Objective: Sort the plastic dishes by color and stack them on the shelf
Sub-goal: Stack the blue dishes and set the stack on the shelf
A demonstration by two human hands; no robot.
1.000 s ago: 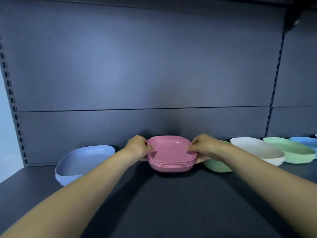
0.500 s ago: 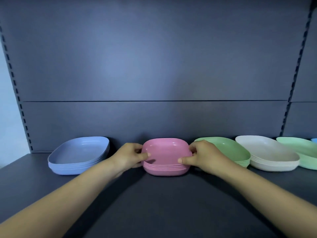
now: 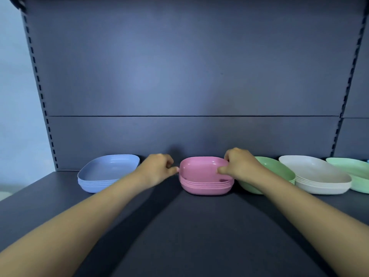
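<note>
A stack of several pink plates [image 3: 201, 177] rests on the dark shelf [image 3: 189, 226] against the back panel. My right hand [image 3: 240, 166] pinches the stack's right rim, thumb inside the top plate and fingers over the edge. My left hand [image 3: 157, 169] is curled just left of the stack, and only its thumb tip meets the rim. To the left lies a stack of blue plates [image 3: 103, 173]. To the right sit a green stack [image 3: 279, 172], partly hidden by my right hand, then a white stack [image 3: 319, 176] and another green stack [image 3: 357, 174].
The dark back panel [image 3: 189, 132] rises right behind the row of plates. Slotted uprights [image 3: 46, 108] stand at the left and right. The shelf's left end lies beyond the blue stack, next to a pale wall [image 3: 18, 116].
The pink stack has been set down on the shelf between the blue and green stacks. My left hand has come off its rim and curled up. The view has shifted to the right.
</note>
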